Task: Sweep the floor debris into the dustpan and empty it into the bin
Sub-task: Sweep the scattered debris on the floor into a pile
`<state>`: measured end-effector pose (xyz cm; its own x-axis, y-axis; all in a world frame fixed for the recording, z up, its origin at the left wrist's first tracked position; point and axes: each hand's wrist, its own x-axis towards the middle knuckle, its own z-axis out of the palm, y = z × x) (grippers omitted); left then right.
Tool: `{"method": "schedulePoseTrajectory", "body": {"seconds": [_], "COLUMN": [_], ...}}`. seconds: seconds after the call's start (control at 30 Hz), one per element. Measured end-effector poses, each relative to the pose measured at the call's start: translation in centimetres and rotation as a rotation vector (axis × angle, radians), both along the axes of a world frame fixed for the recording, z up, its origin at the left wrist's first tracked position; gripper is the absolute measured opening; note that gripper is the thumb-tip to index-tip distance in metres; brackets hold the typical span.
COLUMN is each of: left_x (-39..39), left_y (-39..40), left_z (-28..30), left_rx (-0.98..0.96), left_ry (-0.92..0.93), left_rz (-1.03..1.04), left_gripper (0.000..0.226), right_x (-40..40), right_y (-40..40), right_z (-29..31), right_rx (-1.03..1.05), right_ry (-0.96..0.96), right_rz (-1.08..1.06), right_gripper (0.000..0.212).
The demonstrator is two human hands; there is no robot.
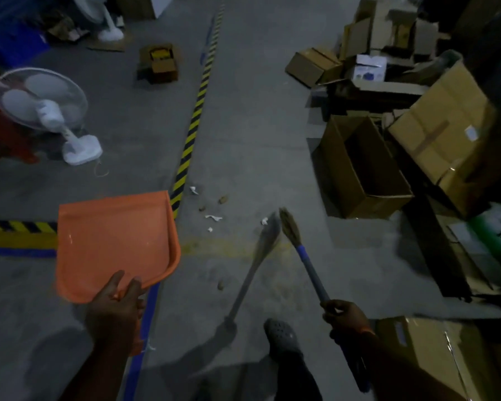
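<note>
Broom [301, 250] slants up-left, bristles to floor | right hand [346, 315] fingers wrapped on handle | left hand [115, 308] grips dustpan [113, 244]

On the grey floor: 1 orange dustpan [113, 244], 1 broom [304, 253], 2 white pedestal fans, one at near left [45, 111] and one at far left [104, 21], about 4 white paper scraps [213, 217], about 3 brown lumps [222, 200], and 1 open empty carton [365, 166] at right.
</note>
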<state>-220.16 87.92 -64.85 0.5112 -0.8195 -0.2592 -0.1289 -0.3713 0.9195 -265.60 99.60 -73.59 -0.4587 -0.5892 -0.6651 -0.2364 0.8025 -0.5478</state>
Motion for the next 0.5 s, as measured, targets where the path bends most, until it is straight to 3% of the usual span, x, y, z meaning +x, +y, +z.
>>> {"method": "schedulePoseTrajectory", "body": {"seconds": [0.13,0.2,0.5], "left_x": [-3.9,-5.6,-9.6], "left_y": [-3.2,-3.9,-6.1], "left_z": [-1.2,-1.5,-1.0], "left_rx": [0.019,0.013,-0.002], "left_ry": [-0.009,-0.004,0.0], "left_rz": [0.102,0.16,0.363], "left_gripper": [0.042,0.04,0.04], "right_x": [-4.7,-5.7,-4.4], "right_y": [-7.6,-10.7,-19.9], "right_z": [-2.8,-4.4,-6.2], "right_rx": [0.089,0.14,0.165], "right_ry": [0.001,0.041,0.003], "right_rz": [0.144,0.346,0.911], "right_gripper": [0.019,0.022,0.03]}}
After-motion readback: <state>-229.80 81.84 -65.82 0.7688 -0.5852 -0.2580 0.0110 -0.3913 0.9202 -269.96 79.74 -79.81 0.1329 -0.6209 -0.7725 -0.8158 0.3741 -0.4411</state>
